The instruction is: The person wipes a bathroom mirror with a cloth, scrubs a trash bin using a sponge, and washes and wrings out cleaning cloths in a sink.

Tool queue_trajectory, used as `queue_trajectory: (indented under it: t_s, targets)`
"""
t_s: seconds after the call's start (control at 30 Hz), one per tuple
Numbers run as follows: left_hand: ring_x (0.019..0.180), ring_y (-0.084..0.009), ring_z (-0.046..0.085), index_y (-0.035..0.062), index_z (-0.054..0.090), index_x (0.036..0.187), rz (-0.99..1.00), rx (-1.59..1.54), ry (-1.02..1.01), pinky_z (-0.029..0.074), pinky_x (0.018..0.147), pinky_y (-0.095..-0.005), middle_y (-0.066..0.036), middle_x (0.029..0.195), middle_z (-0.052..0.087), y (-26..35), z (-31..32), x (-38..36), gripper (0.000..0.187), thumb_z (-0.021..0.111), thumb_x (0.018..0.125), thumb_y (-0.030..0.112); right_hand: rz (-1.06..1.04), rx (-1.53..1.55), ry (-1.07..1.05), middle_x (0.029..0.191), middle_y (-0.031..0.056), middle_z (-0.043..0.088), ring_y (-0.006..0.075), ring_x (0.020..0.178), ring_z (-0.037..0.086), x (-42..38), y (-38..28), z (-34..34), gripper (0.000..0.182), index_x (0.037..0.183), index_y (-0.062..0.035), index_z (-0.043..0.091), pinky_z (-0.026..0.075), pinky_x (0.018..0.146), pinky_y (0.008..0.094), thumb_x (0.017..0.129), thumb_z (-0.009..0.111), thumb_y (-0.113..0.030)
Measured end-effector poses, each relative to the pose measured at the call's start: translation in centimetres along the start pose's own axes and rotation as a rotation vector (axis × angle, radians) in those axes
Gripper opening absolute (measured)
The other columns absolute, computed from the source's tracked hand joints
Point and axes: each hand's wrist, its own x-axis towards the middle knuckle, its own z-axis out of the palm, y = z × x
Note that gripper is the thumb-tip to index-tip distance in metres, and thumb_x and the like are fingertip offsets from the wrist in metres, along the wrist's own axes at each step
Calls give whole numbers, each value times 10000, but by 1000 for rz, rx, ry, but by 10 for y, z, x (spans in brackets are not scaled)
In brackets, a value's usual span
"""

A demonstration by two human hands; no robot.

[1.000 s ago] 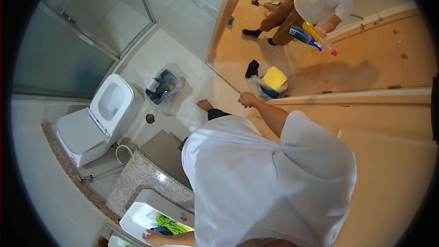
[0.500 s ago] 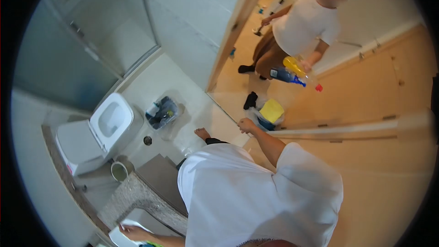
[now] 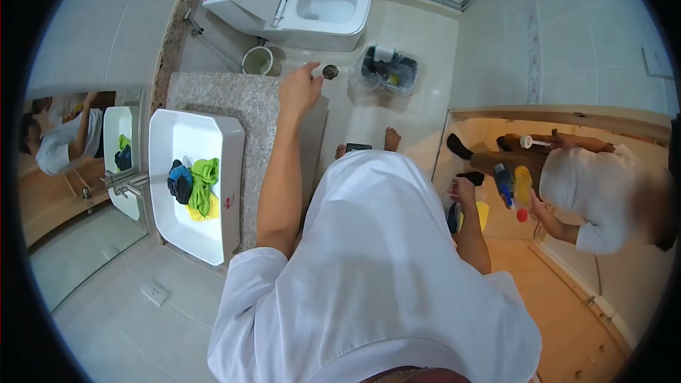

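Grey speckled stone forms one counter (image 3: 245, 96) beside the left hand (image 3: 301, 89), whose fingers stand apart with nothing visible between them. Past that hand, to its left, is one bucket (image 3: 258, 61); just right of its fingers, one drain (image 3: 330, 71), and farther right, one lined bin (image 3: 410, 85). Left of the hand and closer to the body, one basin (image 3: 177, 152) holds cloths (image 3: 205, 181) in green, yellow and dark blue. The right hand (image 3: 463, 191) is curled — around what, if anything, I cannot tell — near one yellow piece (image 3: 484, 214). Right of it, another person (image 3: 578, 181) holds two bottles (image 3: 523, 183).
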Motion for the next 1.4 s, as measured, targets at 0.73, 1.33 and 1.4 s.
queue_trajectory:
  t_s: [0.73, 1.33, 1.4]
  targets:
    - [618, -148, 573, 8, 723, 1028, -121, -257, -58, 461, 607, -326, -69, 697, 646, -144, 49, -123, 178, 641, 921, 123, 69, 142, 95, 771, 108, 640, 228, 593, 651, -13, 63, -10, 213, 932, -8, 657, 488, 487, 398, 908, 547, -190]
    - [508, -179, 576, 204, 774, 939, -154, 31, 330, 442, 507, -367, -36, 594, 617, -124, 72, -141, 180, 689, 916, 361, 194, -141, 144, 904, 207, 706, 314, 752, 716, -33, 48, -14, 317, 917, 88, 655, 526, 612, 447, 884, 577, -218]
    - [512, -186, 586, 198, 773, 947, -168, 46, 324, 448, 508, -372, -34, 598, 627, -121, 72, -142, 184, 685, 918, 357, 177, -155, 145, 907, 205, 705, 304, 772, 716, -37, 42, -17, 331, 927, 76, 659, 532, 650, 441, 882, 581, -242]
